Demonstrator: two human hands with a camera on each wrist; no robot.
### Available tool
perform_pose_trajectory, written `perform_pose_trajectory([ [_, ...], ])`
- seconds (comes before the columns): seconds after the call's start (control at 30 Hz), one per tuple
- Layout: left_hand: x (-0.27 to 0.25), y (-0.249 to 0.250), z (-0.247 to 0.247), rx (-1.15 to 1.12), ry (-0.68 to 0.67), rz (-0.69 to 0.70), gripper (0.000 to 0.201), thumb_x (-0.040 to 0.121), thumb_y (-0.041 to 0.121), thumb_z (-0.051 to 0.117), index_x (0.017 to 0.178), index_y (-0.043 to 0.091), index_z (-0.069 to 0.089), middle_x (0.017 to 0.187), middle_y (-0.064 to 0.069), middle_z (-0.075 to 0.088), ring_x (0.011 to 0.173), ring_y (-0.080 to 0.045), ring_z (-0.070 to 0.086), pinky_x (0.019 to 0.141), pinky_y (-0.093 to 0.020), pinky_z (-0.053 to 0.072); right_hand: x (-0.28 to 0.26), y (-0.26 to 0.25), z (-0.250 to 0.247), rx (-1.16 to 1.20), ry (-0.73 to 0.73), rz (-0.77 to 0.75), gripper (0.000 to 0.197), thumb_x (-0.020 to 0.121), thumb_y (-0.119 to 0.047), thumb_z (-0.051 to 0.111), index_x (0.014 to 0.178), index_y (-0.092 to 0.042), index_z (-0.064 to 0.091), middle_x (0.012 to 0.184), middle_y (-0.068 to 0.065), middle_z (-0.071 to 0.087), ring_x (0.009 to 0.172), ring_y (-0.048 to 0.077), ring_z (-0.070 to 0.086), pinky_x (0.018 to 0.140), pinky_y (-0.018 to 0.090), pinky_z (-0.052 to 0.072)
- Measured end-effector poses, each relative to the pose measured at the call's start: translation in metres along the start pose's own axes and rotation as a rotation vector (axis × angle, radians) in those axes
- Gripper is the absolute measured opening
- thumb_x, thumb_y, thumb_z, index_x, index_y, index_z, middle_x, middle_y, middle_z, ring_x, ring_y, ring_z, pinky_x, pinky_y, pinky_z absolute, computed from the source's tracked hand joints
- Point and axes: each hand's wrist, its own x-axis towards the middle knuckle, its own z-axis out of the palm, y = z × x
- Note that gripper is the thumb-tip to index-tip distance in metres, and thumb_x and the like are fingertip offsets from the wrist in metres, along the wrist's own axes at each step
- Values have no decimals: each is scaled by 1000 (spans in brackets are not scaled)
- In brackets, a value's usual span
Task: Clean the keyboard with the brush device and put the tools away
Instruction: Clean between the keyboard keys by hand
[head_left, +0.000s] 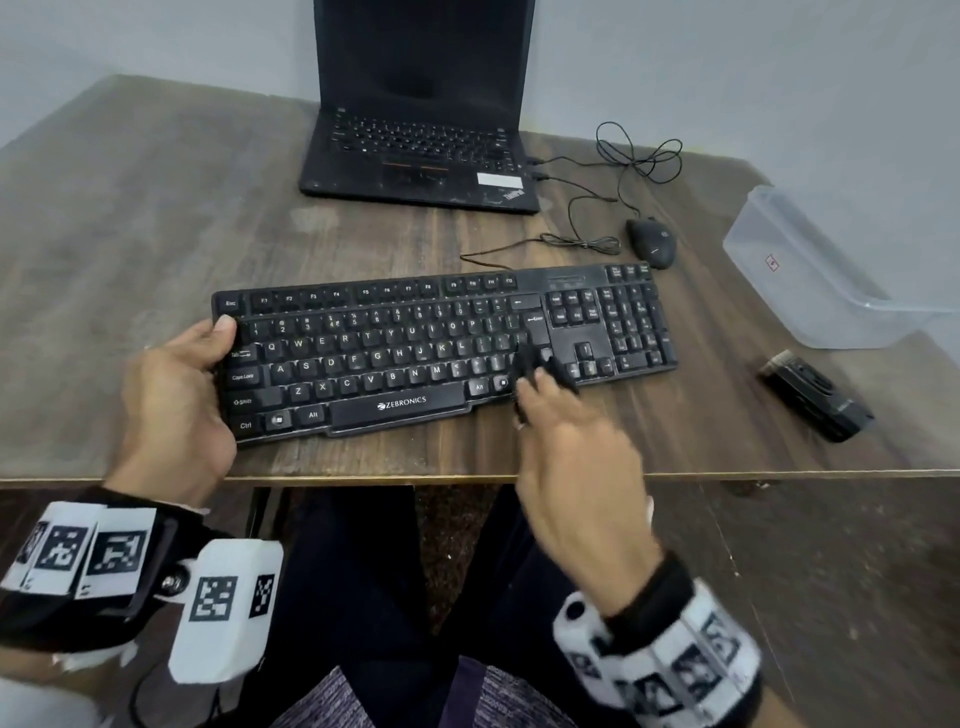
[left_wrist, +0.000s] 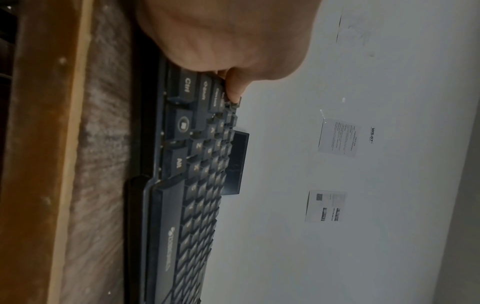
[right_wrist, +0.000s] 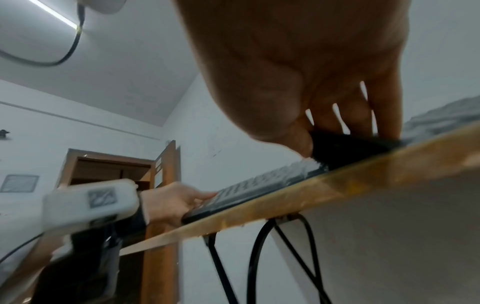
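Keyboard (head_left: 441, 353): laid flat near the table (head_left: 156, 234) front edge, long axis left to right. Left end is gripped by the left hand (head_left: 176, 395). Brush (head_left: 530, 374), pinched in the right hand (head_left: 571, 447), is set on the right-side keys.

Black keyboard (head_left: 441, 348) with white lettering under the left hand's (head_left: 176, 395) thumb, sitting on a streaky brown wood-grain table (head_left: 156, 234) with a lighter tan edge. The brush (head_left: 535, 374) in the right hand's (head_left: 576, 467) fingers is black too, kinda blurred. Beyond the fingertips: black laptop (head_left: 421, 130) with orange-red trim, black mouse (head_left: 652, 241), clear see-through box (head_left: 810, 275). Wrist bands are white with black square-code patterns.
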Motion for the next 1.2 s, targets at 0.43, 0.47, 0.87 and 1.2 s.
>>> perform_pose_trajectory([
  [0.43, 1, 2, 1, 6, 29, -9, 18, 102, 19, 48, 98, 20, 65, 83, -2, 74, 72, -20, 74, 53, -40, 62, -28, -125, 37, 459, -323, -306, 53, 91, -6, 51, 142, -8, 64, 151, 9, 61, 141, 23, 54, 127, 36, 33],
  [0.47, 1, 4, -1, 21, 41, -17, 18, 103, 20, 48, 98, 20, 65, 79, 0, 76, 67, -19, 75, 52, -40, 62, -22, -117, 32, 544, -299, -266, 49, 94, -5, 56, 142, -11, 65, 150, 6, 62, 141, 18, 55, 125, 33, 37],
  [0.87, 8, 21, -16, 223, 137, -111, 17, 97, 25, 48, 85, 25, 60, 74, 4, 68, 44, -14, 67, 48, -32, 55, 115, 49, -57, 210, 143, -138, 35, 103, -21, 55, 134, -29, 71, 107, 0, 81, 86, 19, 73, 77, 36, 58],
  [1.2, 4, 52, 9, 945, -53, -29, 54, 61, 47, 85, 104, 19, 68, 102, -4, 68, 96, -26, 65, 75, -34, 50, 154, 48, -18, -212, -402, -342, 44, 106, -37, 46, 147, -33, 59, 134, 12, 72, 118, 41, 67, 99, 50, 54],
])
